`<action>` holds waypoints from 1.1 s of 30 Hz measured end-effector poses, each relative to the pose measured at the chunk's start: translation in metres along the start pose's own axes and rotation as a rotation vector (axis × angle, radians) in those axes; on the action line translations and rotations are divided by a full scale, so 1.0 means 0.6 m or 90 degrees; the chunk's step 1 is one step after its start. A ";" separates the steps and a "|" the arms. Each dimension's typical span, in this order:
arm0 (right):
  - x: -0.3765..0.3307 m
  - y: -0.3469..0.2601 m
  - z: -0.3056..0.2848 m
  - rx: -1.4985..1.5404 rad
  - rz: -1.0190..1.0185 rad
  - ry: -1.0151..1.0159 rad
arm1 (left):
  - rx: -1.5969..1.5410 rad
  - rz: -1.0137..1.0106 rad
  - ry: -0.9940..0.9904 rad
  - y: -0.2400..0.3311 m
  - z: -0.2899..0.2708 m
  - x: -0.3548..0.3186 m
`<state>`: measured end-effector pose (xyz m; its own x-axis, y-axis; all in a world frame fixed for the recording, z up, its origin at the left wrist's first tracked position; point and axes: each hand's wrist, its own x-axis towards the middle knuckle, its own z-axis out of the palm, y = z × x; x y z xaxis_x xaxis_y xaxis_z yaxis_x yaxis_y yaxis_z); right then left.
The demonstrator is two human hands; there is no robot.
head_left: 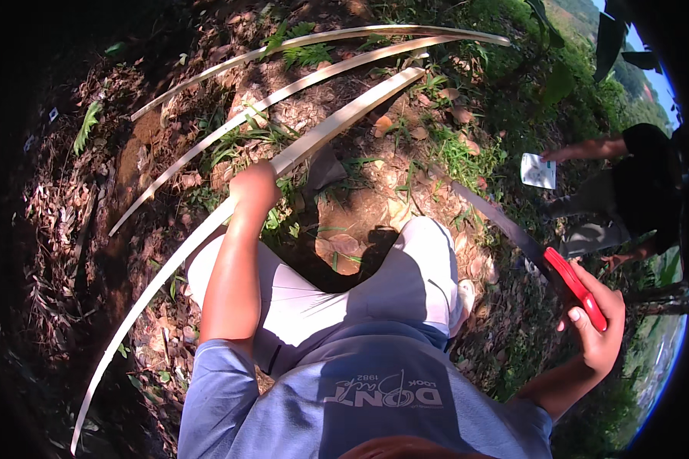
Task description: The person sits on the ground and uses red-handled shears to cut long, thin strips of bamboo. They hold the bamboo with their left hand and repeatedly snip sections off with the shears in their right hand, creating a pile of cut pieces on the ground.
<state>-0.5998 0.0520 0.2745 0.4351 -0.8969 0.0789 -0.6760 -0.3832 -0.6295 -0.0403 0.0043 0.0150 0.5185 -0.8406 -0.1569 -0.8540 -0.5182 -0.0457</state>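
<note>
My left hand [254, 188] is closed around a long, pale wooden strip [343, 113], which looks like split bamboo. The strip slants from the lower left, past my left thigh, to the upper middle; its far end is broader and squared off. Out to the right, my right hand [601, 321] grips the red handle of a machete [505, 222]. Its long dark blade points up and left over the ground, apart from the strip. Part of the blade blends into shade.
Two more pale strips [283, 92] [314, 37] lie on the leafy ground ahead. A flat grey stone [325, 170] sits beyond my knees. At right, another person [647, 183] holds a white sheet or packet [538, 170]. Greenery borders the upper right.
</note>
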 end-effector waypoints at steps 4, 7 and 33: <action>0.109 0.012 0.140 0.266 -0.099 0.066 | -0.028 -0.032 -0.005 -0.024 -0.004 0.002; 0.189 0.034 0.278 0.370 -0.116 0.088 | -0.051 -0.001 -0.020 0.023 0.011 0.018; 0.388 -0.030 0.646 0.686 -0.023 -0.169 | -0.129 -0.045 -0.019 -0.016 0.017 0.013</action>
<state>-0.2560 -0.0647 0.0046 0.6451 -0.7637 0.0242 0.1543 0.0991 -0.9830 -0.0286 0.0045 0.0042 0.5723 -0.7978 -0.1898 -0.7883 -0.5990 0.1405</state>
